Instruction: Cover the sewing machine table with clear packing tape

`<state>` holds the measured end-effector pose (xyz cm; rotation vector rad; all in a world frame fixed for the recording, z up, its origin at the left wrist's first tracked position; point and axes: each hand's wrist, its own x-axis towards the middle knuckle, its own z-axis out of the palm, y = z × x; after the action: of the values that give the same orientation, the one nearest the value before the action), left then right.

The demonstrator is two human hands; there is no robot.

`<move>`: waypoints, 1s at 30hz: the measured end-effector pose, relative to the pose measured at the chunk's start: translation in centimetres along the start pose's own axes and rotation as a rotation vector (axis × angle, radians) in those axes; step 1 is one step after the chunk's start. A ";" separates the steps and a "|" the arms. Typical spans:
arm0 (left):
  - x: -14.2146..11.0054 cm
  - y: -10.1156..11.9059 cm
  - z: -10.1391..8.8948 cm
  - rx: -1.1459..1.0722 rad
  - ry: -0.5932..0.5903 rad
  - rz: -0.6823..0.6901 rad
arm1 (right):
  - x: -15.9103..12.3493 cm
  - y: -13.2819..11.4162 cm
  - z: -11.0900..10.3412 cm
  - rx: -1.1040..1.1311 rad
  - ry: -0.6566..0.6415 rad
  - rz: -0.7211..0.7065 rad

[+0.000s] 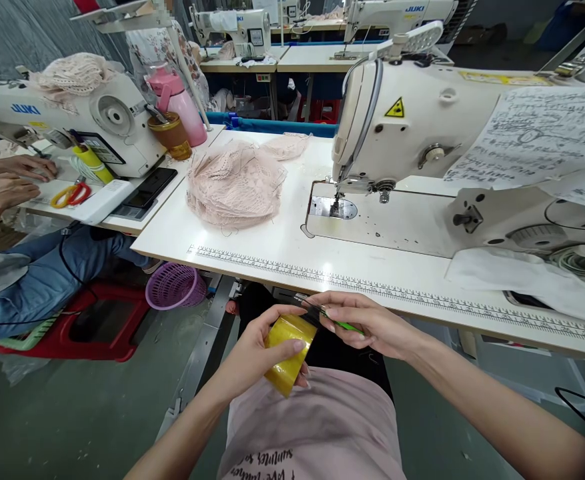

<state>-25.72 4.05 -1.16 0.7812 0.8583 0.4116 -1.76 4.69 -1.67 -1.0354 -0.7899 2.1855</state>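
Observation:
In front of my lap, below the table edge, my left hand (257, 350) is wrapped round a roll of yellow tape (285, 363), the thumb lying across its shiny face. My right hand (365, 320) pinches a slim tool with a bright green handle (349, 327) and a dark front part. That tool's dark end reaches toward the upper edge of the tape roll, close to my left fingertips. Whether it touches the tape I cannot tell, and its exact kind is unclear.
A white sewing machine (407, 127) stands on the table (252, 257), left of it a pile of pink lace (237, 180). White cloth (532, 280) lies at the right. At the left a co-worker's hands (9, 180) work near scissors (71, 195). A purple basket (175, 287) stands below.

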 end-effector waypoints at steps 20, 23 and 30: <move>0.4 -0.4 0.0 -0.017 -0.012 0.008 | 0.4 0.6 0.0 0.038 -0.023 -0.020; 0.4 -0.3 0.0 -0.016 -0.012 0.010 | 0.4 0.6 -0.1 0.031 -0.023 -0.033; 0.2 0.1 0.3 -0.011 -0.016 -0.005 | 0.4 0.7 -0.2 0.036 -0.007 -0.028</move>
<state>-25.39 4.07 -1.06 0.7713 0.8419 0.4045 -2.01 4.58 -2.45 -0.9932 -0.7606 2.1732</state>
